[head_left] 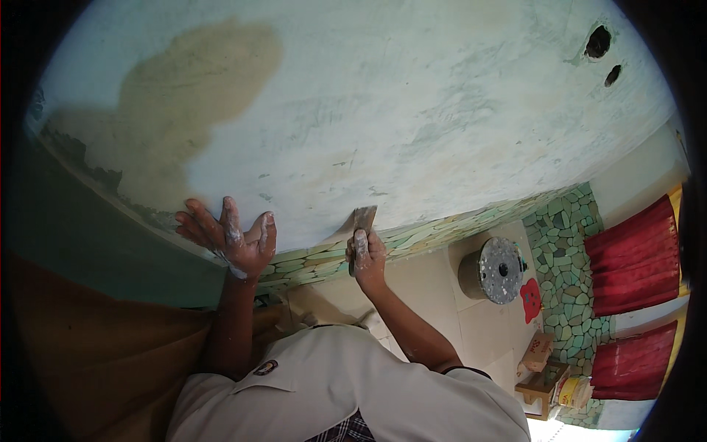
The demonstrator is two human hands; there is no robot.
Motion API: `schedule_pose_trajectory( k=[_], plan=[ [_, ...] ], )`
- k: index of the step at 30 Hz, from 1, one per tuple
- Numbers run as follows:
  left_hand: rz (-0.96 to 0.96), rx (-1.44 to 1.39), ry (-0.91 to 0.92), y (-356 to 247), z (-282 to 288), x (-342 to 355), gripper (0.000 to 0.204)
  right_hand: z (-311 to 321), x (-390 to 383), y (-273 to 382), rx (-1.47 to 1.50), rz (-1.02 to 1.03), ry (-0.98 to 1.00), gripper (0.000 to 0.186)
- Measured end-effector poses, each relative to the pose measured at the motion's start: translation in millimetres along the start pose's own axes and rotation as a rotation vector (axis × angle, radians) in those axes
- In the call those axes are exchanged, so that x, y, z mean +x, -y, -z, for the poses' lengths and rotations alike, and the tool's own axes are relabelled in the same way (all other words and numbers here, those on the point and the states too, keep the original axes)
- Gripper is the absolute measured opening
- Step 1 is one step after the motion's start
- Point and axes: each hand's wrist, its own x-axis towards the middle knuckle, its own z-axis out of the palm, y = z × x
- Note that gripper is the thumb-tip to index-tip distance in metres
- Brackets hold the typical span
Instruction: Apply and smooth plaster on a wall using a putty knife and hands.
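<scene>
My right hand (368,255) is closed round the handle of a putty knife (364,216), its flat blade up against the lower part of the plastered wall (331,110). White paste is smeared on the thumb. My left hand (239,239) has its fingers spread and holds nothing; white paste coats its palm and thumb. It is at the wall's left edge, and I cannot tell whether the fingertips touch it. The wall is patchy white and pale green, with a large tan patch (199,81) at the upper left.
Two dark holes (598,42) pierce the wall at upper right. Stone-pattern cladding (317,264) runs along its base. On the tiled floor (442,309) stands a round, paint-spattered drum (503,270). Red curtains (632,265), a cardboard box (537,351) and a clear tub (573,391) are to the right; a brown curtain (110,353) hangs left.
</scene>
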Motion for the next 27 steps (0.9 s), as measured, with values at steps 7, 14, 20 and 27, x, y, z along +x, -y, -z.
schedule_pose_trajectory(
  k=[7,14,20,27],
  plan=[
    [-0.008,0.016,0.008,3,1,-3,0.068,0,9,6,-0.102,0.020,0.041,0.024],
    [-0.018,-0.001,-0.002,-1,-2,0,0.067,2,-1,-8,0.046,-0.053,-0.024,0.022],
    [-0.025,0.018,0.013,0,2,1,0.066,-10,6,8,0.041,-0.057,0.005,0.025],
    [-0.033,0.024,0.017,0,1,0,0.066,-11,-3,5,0.077,-0.098,-0.019,0.024]
  ],
)
